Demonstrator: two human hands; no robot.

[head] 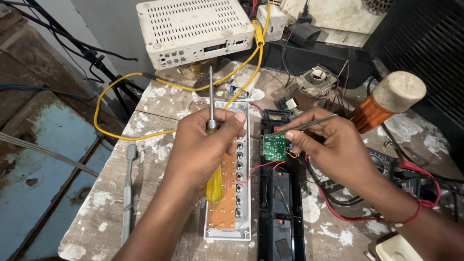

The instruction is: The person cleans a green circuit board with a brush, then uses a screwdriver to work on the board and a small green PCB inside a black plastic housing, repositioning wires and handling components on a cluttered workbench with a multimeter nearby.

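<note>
My left hand grips a screwdriver with a yellow handle, its metal shaft pointing up and away from me. The hand hovers over a white panel whose brown circuit board carries a row of round parts. My right hand holds metal tweezers and a small green circuit board above an open black casing. Thin red and yellow wires run from the green board towards the panel and the casing.
A paint-stained wooden bench holds a white vented box at the back, a yellow cable, a grey metal tool at the left, a soldering iron with an orange and cream handle at the right, and tangled red and black leads.
</note>
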